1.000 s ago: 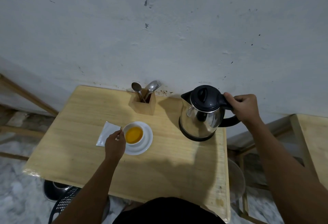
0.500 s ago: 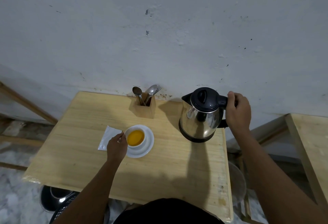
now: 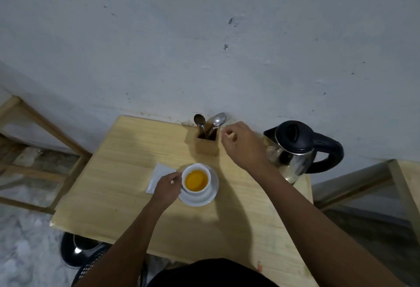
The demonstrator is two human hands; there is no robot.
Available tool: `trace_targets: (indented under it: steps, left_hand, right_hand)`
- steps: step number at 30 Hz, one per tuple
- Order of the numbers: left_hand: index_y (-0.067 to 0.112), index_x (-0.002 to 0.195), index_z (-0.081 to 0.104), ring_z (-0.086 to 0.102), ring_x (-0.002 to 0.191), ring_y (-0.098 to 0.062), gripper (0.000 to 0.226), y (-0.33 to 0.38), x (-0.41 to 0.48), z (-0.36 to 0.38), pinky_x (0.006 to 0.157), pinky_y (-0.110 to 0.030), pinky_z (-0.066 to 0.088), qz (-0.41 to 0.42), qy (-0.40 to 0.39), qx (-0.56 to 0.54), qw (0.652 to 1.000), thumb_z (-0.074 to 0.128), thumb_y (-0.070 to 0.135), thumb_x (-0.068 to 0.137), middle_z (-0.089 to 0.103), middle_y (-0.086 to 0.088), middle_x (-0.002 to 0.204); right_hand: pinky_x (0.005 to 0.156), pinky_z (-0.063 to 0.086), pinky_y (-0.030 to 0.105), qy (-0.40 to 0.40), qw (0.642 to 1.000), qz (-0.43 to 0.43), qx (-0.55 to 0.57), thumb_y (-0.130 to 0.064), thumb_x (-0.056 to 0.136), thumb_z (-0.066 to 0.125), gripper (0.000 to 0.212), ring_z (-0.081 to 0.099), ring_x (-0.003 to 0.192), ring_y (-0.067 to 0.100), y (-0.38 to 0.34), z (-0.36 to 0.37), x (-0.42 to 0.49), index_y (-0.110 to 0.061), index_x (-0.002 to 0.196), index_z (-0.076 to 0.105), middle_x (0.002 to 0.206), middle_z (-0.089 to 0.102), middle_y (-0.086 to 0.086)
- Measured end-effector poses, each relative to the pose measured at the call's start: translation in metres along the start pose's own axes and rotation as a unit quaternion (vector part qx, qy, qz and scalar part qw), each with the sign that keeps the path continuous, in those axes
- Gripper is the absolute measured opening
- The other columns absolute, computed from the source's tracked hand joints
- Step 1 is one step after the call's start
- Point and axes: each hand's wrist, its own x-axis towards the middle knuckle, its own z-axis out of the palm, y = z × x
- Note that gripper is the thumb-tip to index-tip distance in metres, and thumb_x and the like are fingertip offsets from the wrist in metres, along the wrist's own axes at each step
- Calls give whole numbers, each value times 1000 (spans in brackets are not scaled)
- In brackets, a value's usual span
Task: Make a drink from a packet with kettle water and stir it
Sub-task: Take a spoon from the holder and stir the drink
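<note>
A white cup (image 3: 197, 190) holding orange liquid stands on a white saucer (image 3: 212, 195) in the middle of the wooden table (image 3: 127, 195). My left hand (image 3: 167, 187) grips the cup at its left side. A white packet (image 3: 159, 174) lies flat just left of the saucer, partly under that hand. My right hand (image 3: 242, 144) hovers empty, fingers loosely curled, right beside a wooden holder (image 3: 206, 145) with spoons (image 3: 199, 120) and a fork. The steel kettle (image 3: 293, 150) with a black lid and handle stands at the table's back right, behind my right forearm.
The table is pushed against a white wall (image 3: 204, 36). Wooden frames stand left (image 3: 45, 132) and right (image 3: 402, 184) of it. A dark bin and basket (image 3: 79, 252) sit on the floor under the front left edge.
My right hand let go of the kettle handle and moved left to the cutlery holder. The kettle stayed on the table. My left hand kept its hold at the cup.
</note>
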Motion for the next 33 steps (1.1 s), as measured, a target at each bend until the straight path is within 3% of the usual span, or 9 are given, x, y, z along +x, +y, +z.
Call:
trace_targets:
  steps: [3,6,8,10,14,18,23,28,33]
  left_hand:
    - [15,100,65,61,78,-22,16,1,6,-10,73,-39,52,7,-38,-10,999,51,9,93,64,-7,91]
    - [16,104,67,61,77,-12,20,0,13,-16,73,-35,56,14,-75,18,997,57,7,89,65,0,91]
    - [12,110,68,64,82,-16,25,-2,17,-21,74,-39,58,30,-95,27,995,57,7,89,67,-2,96]
    - [9,111,69,66,84,-23,27,-6,22,-26,72,-38,59,51,-121,30,991,52,7,90,70,-9,102]
    - [7,111,69,63,62,-2,26,-12,31,-31,56,-18,52,78,-150,46,984,51,7,93,68,-11,93]
    - [7,115,67,58,53,2,27,-17,35,-31,54,-16,48,81,-159,57,982,51,9,93,64,-6,89]
    - [8,115,67,54,64,0,27,-16,36,-34,61,-13,42,100,-163,69,979,52,10,93,69,-12,100]
    - [10,112,69,55,69,-1,28,-17,33,-34,65,-16,42,102,-167,51,979,49,8,92,70,-7,102]
    - [11,119,65,61,108,-20,29,-16,32,-33,86,-26,47,61,-144,40,987,49,10,94,66,-8,121]
  right_hand:
    - [75,48,29,-145,984,103,-6,-36,90,55,21,60,92,10,-4,36,32,-32,106,68,102,63,-13]
    - [79,52,34,-205,967,151,-23,-36,88,55,20,62,91,14,-1,64,64,-33,102,69,94,66,-11]
    - [64,49,32,-227,960,151,-60,-36,87,51,15,62,81,19,1,80,81,-30,83,64,84,66,-6]
    - [54,38,28,-237,953,161,-100,-35,88,48,24,59,69,23,4,95,94,-24,67,53,68,59,-1]
    - [54,38,26,-215,943,195,-162,-38,88,48,28,59,64,26,5,118,103,-18,69,50,61,53,2]
    - [58,42,25,-185,936,216,-207,-40,90,51,26,65,71,25,4,132,106,-16,85,62,75,65,3]
    - [50,34,22,-156,937,230,-212,-35,95,50,23,60,63,23,3,134,104,-22,93,69,75,66,1]
    - [52,36,25,-19,973,174,-153,-43,98,47,28,66,72,23,-18,108,82,-27,88,69,75,67,-2]
    - [52,40,24,119,981,124,-85,-47,95,53,28,64,68,14,-42,77,45,-25,97,71,76,70,-8]
